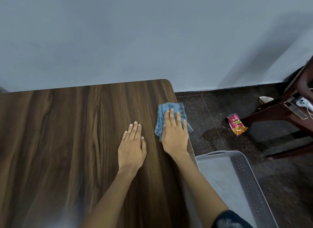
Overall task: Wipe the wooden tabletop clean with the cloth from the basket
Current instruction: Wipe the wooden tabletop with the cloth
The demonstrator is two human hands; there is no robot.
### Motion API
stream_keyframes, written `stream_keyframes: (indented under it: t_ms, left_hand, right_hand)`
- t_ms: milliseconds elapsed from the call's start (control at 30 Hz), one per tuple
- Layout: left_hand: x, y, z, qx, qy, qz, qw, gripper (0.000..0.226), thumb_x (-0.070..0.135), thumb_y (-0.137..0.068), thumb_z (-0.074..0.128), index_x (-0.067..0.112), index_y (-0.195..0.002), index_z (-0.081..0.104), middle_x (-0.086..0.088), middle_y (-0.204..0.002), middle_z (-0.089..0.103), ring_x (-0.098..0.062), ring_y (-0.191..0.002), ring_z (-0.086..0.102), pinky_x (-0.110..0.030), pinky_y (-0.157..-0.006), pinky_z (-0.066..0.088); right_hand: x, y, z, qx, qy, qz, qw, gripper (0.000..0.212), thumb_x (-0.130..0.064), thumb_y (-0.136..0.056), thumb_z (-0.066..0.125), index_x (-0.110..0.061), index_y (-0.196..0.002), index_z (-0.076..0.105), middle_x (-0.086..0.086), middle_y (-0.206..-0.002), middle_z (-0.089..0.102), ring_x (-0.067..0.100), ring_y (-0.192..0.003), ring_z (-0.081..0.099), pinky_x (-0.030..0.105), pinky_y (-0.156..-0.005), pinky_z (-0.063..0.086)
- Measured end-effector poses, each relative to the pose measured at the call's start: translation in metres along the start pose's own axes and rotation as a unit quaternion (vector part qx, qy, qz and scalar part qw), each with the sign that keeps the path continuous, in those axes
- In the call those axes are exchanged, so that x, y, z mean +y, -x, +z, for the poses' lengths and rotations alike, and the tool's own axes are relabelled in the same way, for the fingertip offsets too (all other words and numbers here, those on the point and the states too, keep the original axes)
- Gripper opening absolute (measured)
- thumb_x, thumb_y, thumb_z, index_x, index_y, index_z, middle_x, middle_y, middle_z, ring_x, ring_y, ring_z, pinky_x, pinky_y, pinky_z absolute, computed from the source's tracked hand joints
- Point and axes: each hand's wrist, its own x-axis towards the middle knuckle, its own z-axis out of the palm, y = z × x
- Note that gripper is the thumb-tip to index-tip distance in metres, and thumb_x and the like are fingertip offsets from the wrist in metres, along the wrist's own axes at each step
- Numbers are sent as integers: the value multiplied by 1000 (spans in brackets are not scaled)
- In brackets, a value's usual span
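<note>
Two bare hands lie flat on the wooden tabletop, which fills the lower left of the frame. Right hand, centre right: fingers straight and spread, palm pressing the blue cloth against the wood; nothing is curled round or pinched. Left hand, just beside it toward frame centre: fingers straight and together, resting on bare wood, holding nothing.

Blue cloth: crumpled into loose folds at the tabletop's right edge, near the rounded far corner, with one corner hanging a little past the edge. It appears thin, soft and light, with no stiffness of its own, so it will likely bunch or slide out from under the palm unless pressure is spread evenly. Judged best handled by a flat palm over its middle, fingertips pinning the leading folds; a pinch at one corner would only drag it into a rope.

Grey plastic basket, lower right, below the table edge, perforated side wall visible. Red snack packet lies on the dark floor at right, near a dark chair leg.
</note>
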Motion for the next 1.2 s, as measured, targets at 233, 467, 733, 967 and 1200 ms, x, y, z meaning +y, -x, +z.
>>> stream_keyframes:
  t_ms: [233,467,733,967,1200]
  left_hand:
    - [-4,37,-2,-5,-10,-2,1000,59,34,-91,12,9,-139,34,-3,-147,33,-12,-138,23,-28,-112,14]
    - [-3,70,-8,-15,5,-10,1000,46,22,-98,33,10,-142,28,-2,-150,26,-11,-140,16,-27,-114,8]
    - [-6,119,-11,-18,-6,-11,1000,63,36,-90,10,8,-140,33,-3,-149,31,-11,-138,17,-30,-114,15]
    - [-11,158,-16,-23,-7,-14,1000,63,38,-90,7,9,-141,30,-2,-149,29,-11,-138,16,-29,-113,12]
    - [-12,200,-21,-30,-3,-19,999,65,40,-88,5,11,-142,28,-1,-150,26,-9,-138,11,-29,-114,12]
  right_hand:
    - [52,135,17,-37,15,-107,993,57,-36,-94,20,-13,-143,37,3,-148,37,23,-136,36,42,-108,25]
    - [46,66,3,-31,-40,27,998,64,-25,-98,37,-13,-151,2,2,-159,6,25,-145,4,41,-117,14]
    - [30,152,16,-38,48,-171,983,70,-40,-85,44,-14,-147,26,3,-151,33,19,-141,19,42,-113,15]
    - [67,202,21,-8,8,-35,999,65,-27,-83,52,-10,-144,35,7,-148,39,29,-136,35,43,-107,32]
    - [41,158,11,-39,23,-37,998,65,-27,-98,36,-13,-151,1,3,-159,3,25,-145,1,42,-116,7]
